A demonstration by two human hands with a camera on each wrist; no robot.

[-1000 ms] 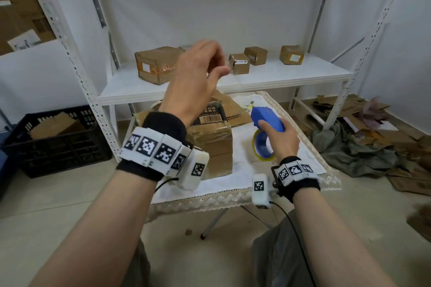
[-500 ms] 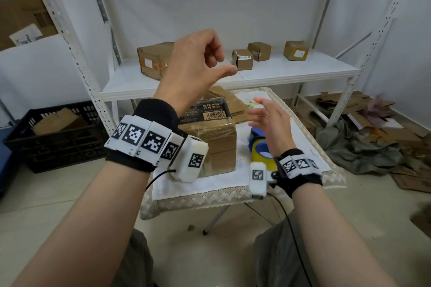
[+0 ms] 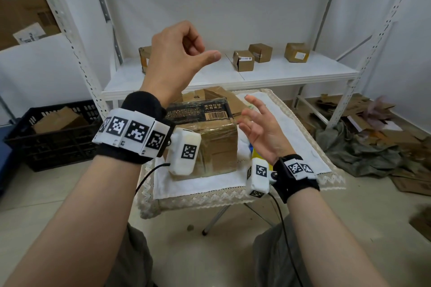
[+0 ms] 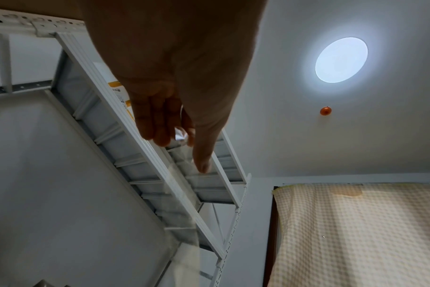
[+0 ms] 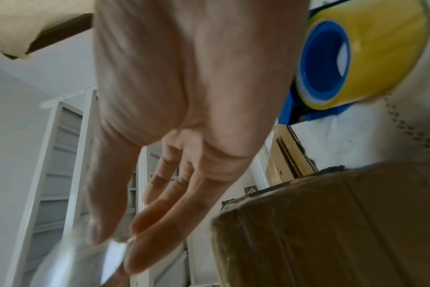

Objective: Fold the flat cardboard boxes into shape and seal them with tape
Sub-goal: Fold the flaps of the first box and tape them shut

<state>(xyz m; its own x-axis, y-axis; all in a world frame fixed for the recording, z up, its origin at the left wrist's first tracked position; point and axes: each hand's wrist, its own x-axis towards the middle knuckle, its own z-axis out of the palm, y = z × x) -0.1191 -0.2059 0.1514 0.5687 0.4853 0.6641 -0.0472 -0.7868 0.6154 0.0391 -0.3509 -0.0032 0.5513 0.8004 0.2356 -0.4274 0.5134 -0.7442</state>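
While hands (image 3: 177, 58) hover, shelf (image 3: 279, 74) behind box (image 3: 210, 137).

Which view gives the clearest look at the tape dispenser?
Right wrist: the tape dispenser fills the upper right corner, yellow roll and blue core plain. Head shows only a sliver behind the right hand. Left wrist shows none.

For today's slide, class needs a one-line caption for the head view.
Both hands, left and right, raised empty above a taped cardboard box on a cloth-covered table.
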